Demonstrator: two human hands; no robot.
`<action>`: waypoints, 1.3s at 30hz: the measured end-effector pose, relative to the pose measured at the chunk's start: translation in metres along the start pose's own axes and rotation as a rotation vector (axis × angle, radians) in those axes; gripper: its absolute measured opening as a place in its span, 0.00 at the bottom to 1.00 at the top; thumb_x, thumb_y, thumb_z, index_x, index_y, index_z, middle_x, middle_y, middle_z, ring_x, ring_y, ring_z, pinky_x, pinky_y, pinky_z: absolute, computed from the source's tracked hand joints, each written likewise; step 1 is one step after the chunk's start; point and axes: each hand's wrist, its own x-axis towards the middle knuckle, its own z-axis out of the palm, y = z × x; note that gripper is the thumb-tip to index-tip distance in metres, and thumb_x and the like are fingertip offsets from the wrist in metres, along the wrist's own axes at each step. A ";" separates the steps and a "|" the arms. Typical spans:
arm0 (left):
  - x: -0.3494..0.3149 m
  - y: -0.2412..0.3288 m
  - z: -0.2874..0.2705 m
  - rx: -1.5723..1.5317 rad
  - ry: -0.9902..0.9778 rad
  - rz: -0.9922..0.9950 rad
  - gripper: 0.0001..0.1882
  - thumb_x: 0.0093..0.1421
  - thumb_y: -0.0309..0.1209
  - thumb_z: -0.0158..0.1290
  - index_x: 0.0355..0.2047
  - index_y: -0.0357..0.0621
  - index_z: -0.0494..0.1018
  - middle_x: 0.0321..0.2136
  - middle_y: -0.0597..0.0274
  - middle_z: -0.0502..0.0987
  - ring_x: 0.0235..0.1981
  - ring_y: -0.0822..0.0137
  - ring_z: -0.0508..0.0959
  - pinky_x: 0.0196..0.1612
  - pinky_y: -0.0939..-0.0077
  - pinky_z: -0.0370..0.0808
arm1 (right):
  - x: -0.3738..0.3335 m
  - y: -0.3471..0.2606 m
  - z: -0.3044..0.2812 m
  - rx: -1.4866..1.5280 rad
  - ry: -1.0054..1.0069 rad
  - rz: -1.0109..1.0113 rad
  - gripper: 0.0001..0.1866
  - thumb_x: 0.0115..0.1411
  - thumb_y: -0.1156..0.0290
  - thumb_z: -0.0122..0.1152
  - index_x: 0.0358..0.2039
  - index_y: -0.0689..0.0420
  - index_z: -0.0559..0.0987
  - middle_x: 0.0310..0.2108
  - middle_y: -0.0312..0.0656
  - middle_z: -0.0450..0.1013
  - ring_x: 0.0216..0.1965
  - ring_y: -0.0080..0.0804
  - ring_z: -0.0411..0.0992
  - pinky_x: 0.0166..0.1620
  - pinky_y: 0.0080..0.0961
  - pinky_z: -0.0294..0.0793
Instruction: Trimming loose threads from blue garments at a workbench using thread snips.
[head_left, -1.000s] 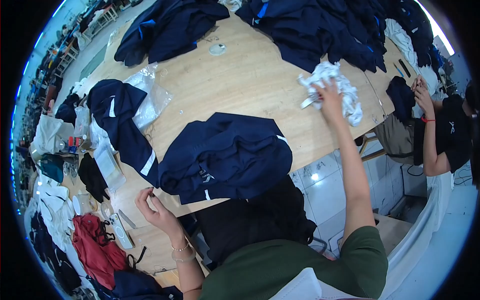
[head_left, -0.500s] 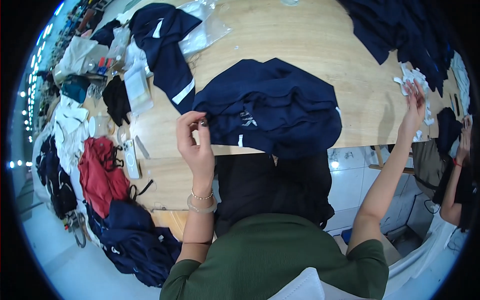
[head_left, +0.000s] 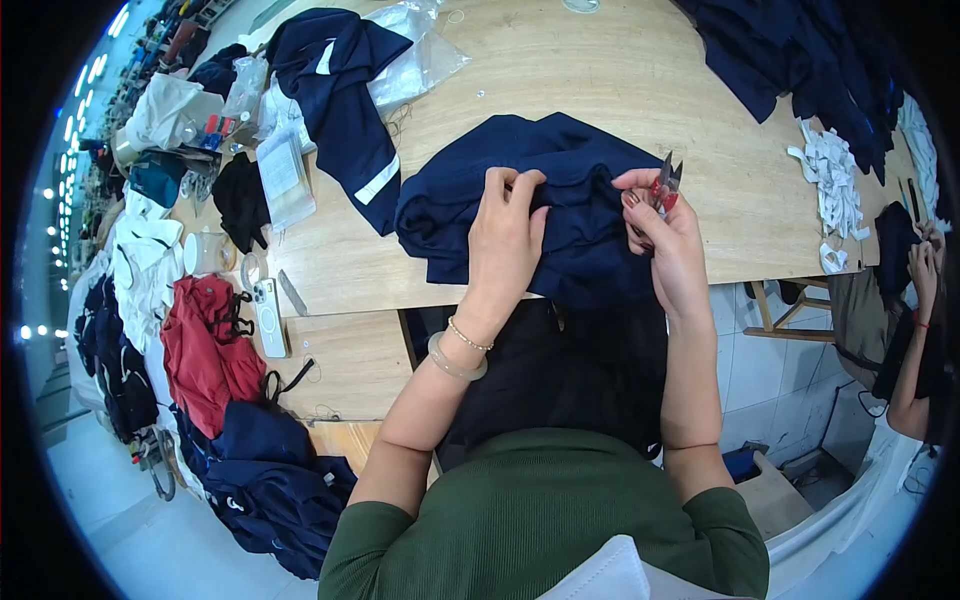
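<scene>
A navy blue garment (head_left: 520, 143) lies bunched on the wooden table in front of me, partly over the near edge. My left hand (head_left: 498, 245) is closed on a fold at the garment's middle, thumb and fingers pinching the cloth. At the garment's right side, my right hand (head_left: 680, 245) grips a small pair of thread snips (head_left: 664, 186) with red on the handle. Their blades point up and away from me, and stand apart. Fingertips of the right hand meet at the cloth's edge; whether they also pinch it, I cannot tell.
White strips (head_left: 836, 185) are heaped at the right, beside more navy cloth (head_left: 790, 60). Another navy garment (head_left: 335, 110) lies at the far left near clear plastic bags (head_left: 425, 60). A phone (head_left: 269, 318) and a red bag (head_left: 208, 345) sit left. Another person's hand (head_left: 925, 265) shows far right.
My right hand has come back from the white strips to the garment, with the snips now visible in it. My left hand has moved right, from the garment's left edge to its middle.
</scene>
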 end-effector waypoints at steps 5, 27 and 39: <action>0.003 -0.010 0.007 0.048 0.061 0.100 0.11 0.54 0.21 0.60 0.38 0.42 0.76 0.33 0.59 0.68 0.28 0.63 0.73 0.32 0.71 0.73 | -0.007 -0.004 -0.005 -0.077 0.039 0.073 0.09 0.66 0.69 0.54 0.45 0.56 0.72 0.26 0.27 0.63 0.23 0.10 0.56 0.25 0.10 0.51; -0.020 -0.024 0.010 -0.631 0.129 -0.249 0.04 0.68 0.19 0.44 0.35 0.29 0.67 0.38 0.54 0.76 0.38 0.70 0.79 0.45 0.75 0.80 | 0.002 0.039 0.019 0.220 -0.142 0.491 0.10 0.64 0.66 0.57 0.30 0.59 0.77 0.14 0.27 0.62 0.12 0.10 0.54 0.16 0.12 0.47; -0.022 -0.025 0.010 -0.589 0.107 -0.249 0.04 0.67 0.18 0.43 0.36 0.29 0.67 0.39 0.54 0.76 0.39 0.71 0.78 0.46 0.75 0.80 | 0.007 0.043 0.026 0.187 -0.129 0.457 0.10 0.64 0.65 0.58 0.30 0.58 0.76 0.14 0.27 0.62 0.13 0.10 0.53 0.17 0.12 0.47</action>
